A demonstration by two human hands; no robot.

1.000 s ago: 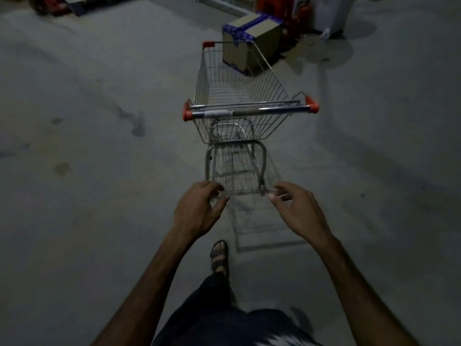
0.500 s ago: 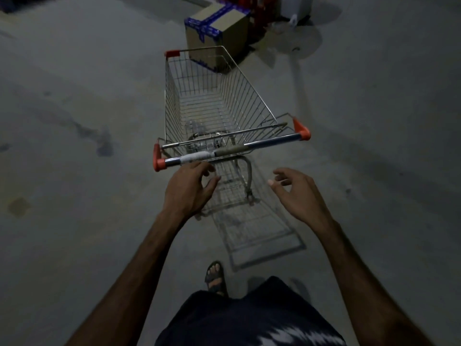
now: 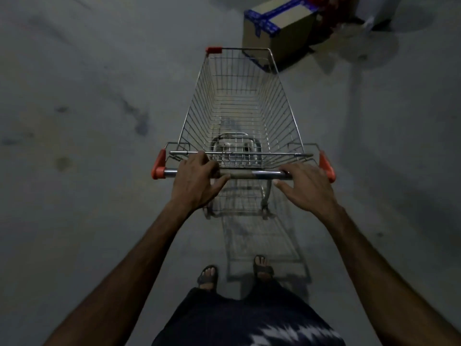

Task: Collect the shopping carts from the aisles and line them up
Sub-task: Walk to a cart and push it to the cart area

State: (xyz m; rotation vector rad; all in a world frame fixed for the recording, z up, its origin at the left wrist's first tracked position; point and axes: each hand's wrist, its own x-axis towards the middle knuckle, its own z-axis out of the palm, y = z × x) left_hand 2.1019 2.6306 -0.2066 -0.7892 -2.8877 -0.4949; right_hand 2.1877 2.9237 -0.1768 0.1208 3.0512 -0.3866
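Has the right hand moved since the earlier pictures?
Yes. The right hand has gone forward, away from the body, onto the cart handle, which it was short of before.

Ahead of you a cardboard box [image 3: 277,31] with blue tape sits on the stained concrete floor [image 3: 87,121], just beside something red [image 3: 321,11].
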